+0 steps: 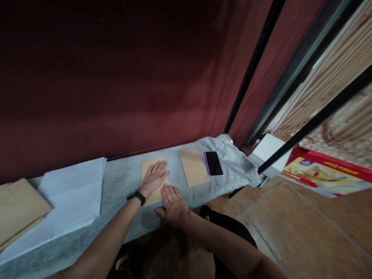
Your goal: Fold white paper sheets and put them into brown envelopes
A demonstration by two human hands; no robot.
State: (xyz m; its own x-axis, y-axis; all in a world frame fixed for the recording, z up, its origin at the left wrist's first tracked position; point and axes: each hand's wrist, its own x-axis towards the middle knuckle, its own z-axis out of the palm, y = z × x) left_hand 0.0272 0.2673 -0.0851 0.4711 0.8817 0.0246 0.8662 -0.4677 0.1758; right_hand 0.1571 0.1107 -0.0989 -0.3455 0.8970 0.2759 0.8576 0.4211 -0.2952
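Observation:
My left hand (154, 177), with a dark watch on its wrist, lies flat on a tan paper piece, perhaps an envelope (152, 197). Its fingers are stretched out, pointing up and to the right. My right hand (173, 205) is at the lower right edge of the same paper, fingertips touching or just over it and the thumb held apart. Both hands cover part of the sheet. A second tan paper piece (194, 166) lies flat to the right, and past it is a smartphone (214, 163) with a dark screen and a pale purple edge.
A grey cloth (122, 182) covers the narrow bench or table. On the left lie white paper sheets (75, 193) and a stack of tan paper (20, 209). A dark red wall rises behind. Black poles (252, 66), a white box (269, 153) and a red-yellow carton (328, 170) stand right.

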